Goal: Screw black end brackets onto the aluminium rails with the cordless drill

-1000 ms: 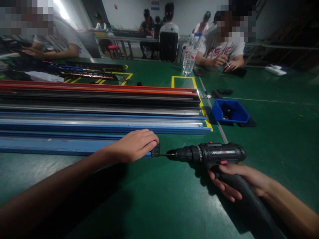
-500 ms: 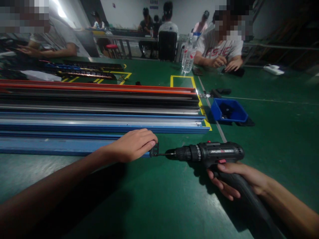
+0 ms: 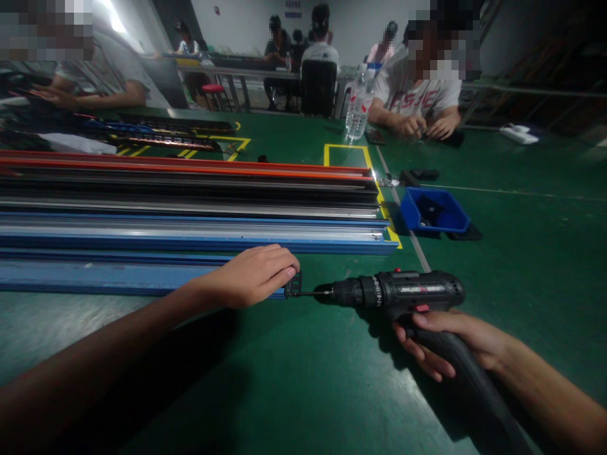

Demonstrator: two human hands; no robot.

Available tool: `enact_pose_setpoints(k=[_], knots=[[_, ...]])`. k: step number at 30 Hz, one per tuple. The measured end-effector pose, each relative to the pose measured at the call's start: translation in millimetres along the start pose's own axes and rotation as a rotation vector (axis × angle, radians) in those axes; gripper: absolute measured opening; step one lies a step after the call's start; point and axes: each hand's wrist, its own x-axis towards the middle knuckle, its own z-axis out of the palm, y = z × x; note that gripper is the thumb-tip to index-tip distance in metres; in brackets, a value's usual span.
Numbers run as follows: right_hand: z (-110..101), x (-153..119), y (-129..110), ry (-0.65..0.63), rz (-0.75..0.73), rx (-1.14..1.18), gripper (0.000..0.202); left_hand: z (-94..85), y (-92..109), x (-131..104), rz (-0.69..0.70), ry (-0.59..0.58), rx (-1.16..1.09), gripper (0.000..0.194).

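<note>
My left hand is wrapped over the right end of a blue metal rail, with its fingertips against a small black end piece. In my right hand is a black power drill, held by its handle and pointing left. The drill's long thin bit reaches the lower part of the end piece. How the bit meets a screw there is too small to tell.
Beyond the held rail lie another blue rail, black rails and an orange rail. A blue bin with small dark parts stands at the right. Water bottles stand farther back, near a seated person's hands.
My hands, the drill and the rail show no clear movement. Across the table, the seated person's hands have shifted slightly.
</note>
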Motion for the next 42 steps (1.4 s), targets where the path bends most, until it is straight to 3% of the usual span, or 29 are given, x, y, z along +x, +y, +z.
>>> enact_pose_setpoints(k=[42], knots=[[3.1, 1.4, -1.3, 0.076, 0.029, -0.036, 0.037, -0.1, -0.6, -1.5, -0.003, 0.014, 0.025, 0.040]])
